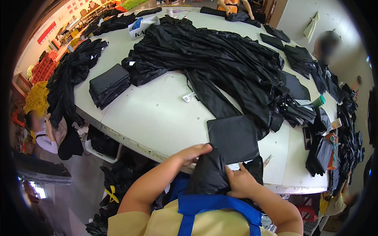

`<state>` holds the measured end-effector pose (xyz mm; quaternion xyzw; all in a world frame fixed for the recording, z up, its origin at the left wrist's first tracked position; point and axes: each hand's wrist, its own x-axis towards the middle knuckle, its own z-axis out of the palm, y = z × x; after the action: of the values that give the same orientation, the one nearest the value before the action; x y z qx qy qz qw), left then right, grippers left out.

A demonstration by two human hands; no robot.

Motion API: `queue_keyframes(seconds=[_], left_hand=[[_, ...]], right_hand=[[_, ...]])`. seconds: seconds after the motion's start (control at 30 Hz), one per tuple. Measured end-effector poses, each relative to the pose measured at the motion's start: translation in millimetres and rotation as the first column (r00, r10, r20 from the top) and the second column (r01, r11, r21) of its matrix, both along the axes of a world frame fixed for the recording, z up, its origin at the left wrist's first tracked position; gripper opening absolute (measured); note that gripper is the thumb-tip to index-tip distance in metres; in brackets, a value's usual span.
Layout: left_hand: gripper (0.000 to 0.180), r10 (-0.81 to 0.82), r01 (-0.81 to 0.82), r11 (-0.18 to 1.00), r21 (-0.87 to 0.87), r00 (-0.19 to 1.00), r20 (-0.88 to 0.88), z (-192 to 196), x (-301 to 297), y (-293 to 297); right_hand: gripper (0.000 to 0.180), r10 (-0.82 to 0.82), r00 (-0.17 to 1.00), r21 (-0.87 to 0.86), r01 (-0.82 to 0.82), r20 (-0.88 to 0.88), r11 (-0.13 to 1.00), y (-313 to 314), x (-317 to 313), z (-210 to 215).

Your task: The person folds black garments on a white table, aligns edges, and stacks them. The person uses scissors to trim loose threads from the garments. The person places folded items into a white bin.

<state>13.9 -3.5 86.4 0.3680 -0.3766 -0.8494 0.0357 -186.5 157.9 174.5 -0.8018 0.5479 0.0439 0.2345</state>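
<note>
At the table's front edge I hold a shiny black garment (pixel 210 173) against my body. My left hand (pixel 193 154) is closed on its upper left edge, thumb on top. On the garment's right side, my right hand (pixel 242 181) grips it with bent fingers. Just above that hand a white label (pixel 237 166) shows. Beyond my hands lies a flat dark square piece (pixel 233 135), its lower edge meeting the garment; I cannot tell whether it is a board or folded cloth. My fingertips are partly hidden in the black fabric.
A large heap of black garments (pixel 208 55) covers the middle of the white table (pixel 153 118). A folded stack (pixel 110 84) sits left, more stacks (pixel 319 155) right. A white box (pixel 142 28) stands at the back. Other people work around the table.
</note>
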Motion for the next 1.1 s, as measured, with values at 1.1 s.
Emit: queue_keyframes(seconds=[1.1], left_hand=[[0.044,0.082,0.380,0.027,-0.925,0.921,0.381,-95,-95,48]], right_hand=[[0.094,-0.308,0.950,0.067,0.311,-0.052,0.948,31,-129,-72]])
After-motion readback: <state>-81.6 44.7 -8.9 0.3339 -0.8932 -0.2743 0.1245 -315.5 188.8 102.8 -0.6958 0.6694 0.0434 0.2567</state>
